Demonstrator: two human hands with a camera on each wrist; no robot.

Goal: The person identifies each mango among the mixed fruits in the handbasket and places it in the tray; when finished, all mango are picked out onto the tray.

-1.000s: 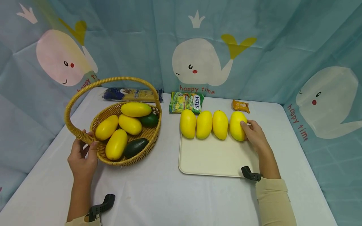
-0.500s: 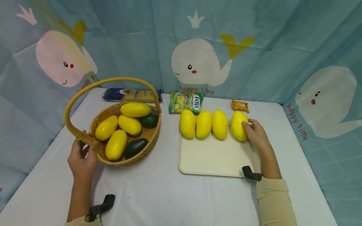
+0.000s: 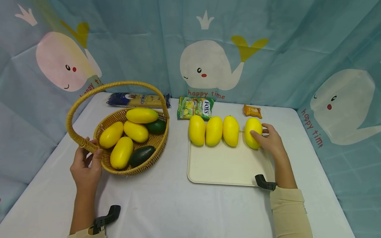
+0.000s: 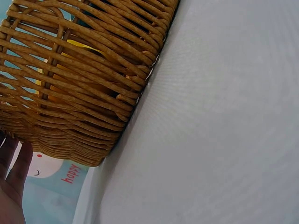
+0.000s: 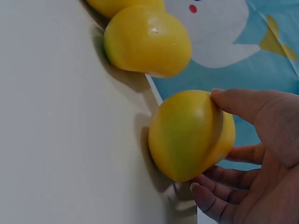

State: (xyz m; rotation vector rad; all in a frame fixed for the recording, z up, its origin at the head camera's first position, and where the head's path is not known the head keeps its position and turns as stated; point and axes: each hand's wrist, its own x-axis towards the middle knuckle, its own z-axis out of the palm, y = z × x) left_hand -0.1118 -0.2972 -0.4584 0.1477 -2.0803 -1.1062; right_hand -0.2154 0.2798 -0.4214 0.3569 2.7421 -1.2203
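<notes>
In the head view, my left hand [image 3: 86,168] holds the wicker basket [image 3: 128,172] at its near left rim, by the foot of the arched handle. Several yellow mangoes [image 3: 122,153] and two dark green oval fruits [image 3: 142,156] lie in the basket. My right hand [image 3: 272,142] holds a yellow mango [image 3: 252,134] at the far right of the cream tray [image 3: 226,168]. In the right wrist view, the thumb lies on top of this mango [image 5: 187,137] and fingers reach under its side. Three more mangoes [image 3: 214,131] stand in a row along the tray's back edge, left of it.
Behind the basket lies a long blue and yellow pasta pack [image 3: 138,100]. A green candy bag [image 3: 194,108] sits behind the row of mangoes, and a small orange packet [image 3: 252,111] at the back right. A whale-print curtain [image 3: 148,49] borders the white table [image 3: 163,208].
My right hand has shifted the held mango slightly right, widening the gap to the row. The thumb now sits lower on its near side. My left hand stays at the basket.
</notes>
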